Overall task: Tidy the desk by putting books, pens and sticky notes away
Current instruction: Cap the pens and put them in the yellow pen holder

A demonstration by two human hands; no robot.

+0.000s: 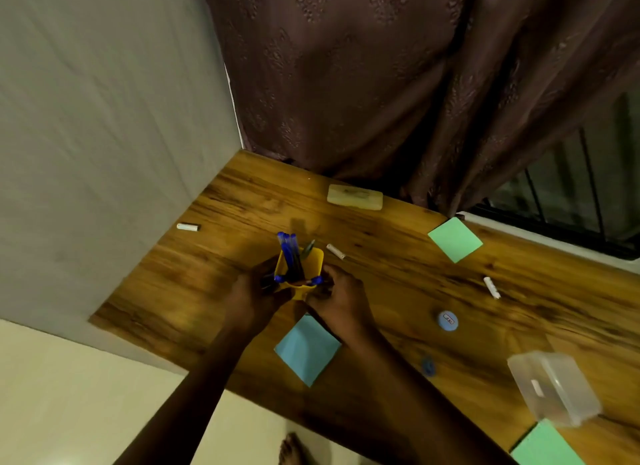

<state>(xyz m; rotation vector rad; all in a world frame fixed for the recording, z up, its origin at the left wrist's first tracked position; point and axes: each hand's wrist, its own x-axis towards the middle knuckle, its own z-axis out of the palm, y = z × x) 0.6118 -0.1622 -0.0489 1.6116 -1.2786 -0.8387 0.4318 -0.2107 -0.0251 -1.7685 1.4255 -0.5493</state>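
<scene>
Head view, only one supplied. Your left hand (252, 294) is wrapped round the left side of the yellow plastic pen holder (300, 274), fingers curled on its wall. Your right hand (341, 300) sits against the holder's right side w/ fingers bent at the rim. Blur hides whether they pinch a pen or the wall; cannot tell. The holder is mid-desk, at or just above the wooden desk (398, 284), and slightly tilted. The blue pens (289, 253) stand in it, caps up, well above the rim.

Handling, by judgement: the holder is light, stiff and smooth-walled, and top-heavy w/ tall pens, so it tips easily. Hold it low on the body, not at the rim. The pens are rigid and slick; take them by the barrel.

Still out: a blue square sticky-note pad (306, 348) under your right wrist, and a green square sticky note (454, 240) near the window. Both are thin and floppy; lift them from an edge.
</scene>
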